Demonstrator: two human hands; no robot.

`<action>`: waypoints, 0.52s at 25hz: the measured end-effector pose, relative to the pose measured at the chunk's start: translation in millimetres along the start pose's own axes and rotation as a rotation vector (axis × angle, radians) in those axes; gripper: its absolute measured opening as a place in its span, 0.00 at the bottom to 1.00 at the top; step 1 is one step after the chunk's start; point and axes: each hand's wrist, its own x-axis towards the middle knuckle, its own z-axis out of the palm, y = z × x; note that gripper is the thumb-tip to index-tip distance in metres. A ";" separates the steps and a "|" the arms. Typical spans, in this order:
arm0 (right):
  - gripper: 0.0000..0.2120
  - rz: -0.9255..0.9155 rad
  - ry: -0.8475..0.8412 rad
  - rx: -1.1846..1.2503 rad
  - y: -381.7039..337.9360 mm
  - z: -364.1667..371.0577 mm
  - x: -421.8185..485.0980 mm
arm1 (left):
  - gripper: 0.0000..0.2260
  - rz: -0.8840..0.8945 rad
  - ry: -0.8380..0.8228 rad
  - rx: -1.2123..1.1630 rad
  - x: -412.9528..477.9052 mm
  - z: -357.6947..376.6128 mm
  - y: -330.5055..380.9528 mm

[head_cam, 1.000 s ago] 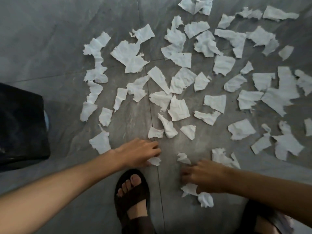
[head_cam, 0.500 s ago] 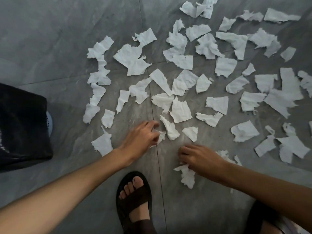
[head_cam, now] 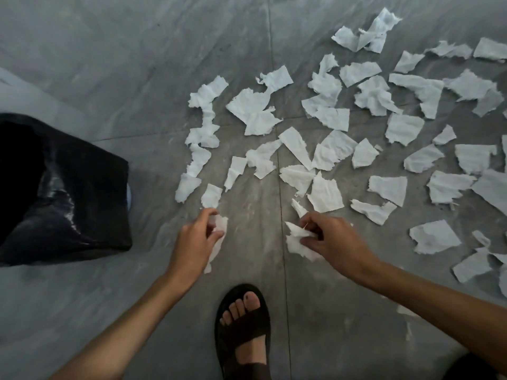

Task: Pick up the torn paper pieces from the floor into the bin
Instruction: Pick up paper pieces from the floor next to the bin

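Several torn white paper pieces [head_cam: 326, 194] lie scattered over the grey tiled floor [head_cam: 137, 50], mostly ahead and to the right. My left hand [head_cam: 193, 242] is closed around a bunch of paper pieces [head_cam: 219, 229] just above the floor. To its right, my right hand [head_cam: 332, 239] grips another bunch of paper pieces [head_cam: 295, 239]. The bin [head_cam: 63, 187], lined with a shiny black bag, stands at the left edge, about a hand's width left of my left hand.
My foot in a dark sandal [head_cam: 244, 333] is planted between my forearms at the bottom. A pale wall base [head_cam: 33, 97] runs behind the bin. Small paper scraps [head_cam: 406, 311] lie by my right forearm.
Both hands have gathered pieces nearest my foot and lifted them off the floor. My left hand shifted left toward the bin. The view swung left, showing more of the bin.
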 end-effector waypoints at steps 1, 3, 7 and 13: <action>0.10 0.002 0.000 0.028 -9.9 2.6 7.8 | 0.20 -0.080 -0.001 0.014 -4.5 -3.7 -13.3; 0.11 -0.012 0.001 0.063 -27.9 8.0 22.8 | 0.20 -0.165 -0.076 0.018 -10.4 -1.5 -30.3; 0.08 -0.031 -0.006 0.078 -59.9 12.1 47.2 | 0.08 -0.154 -0.112 0.037 -4.5 1.6 -40.7; 0.03 0.023 0.045 0.190 -94.7 -2.1 71.5 | 0.07 -0.040 -0.022 0.049 27.3 -59.2 7.2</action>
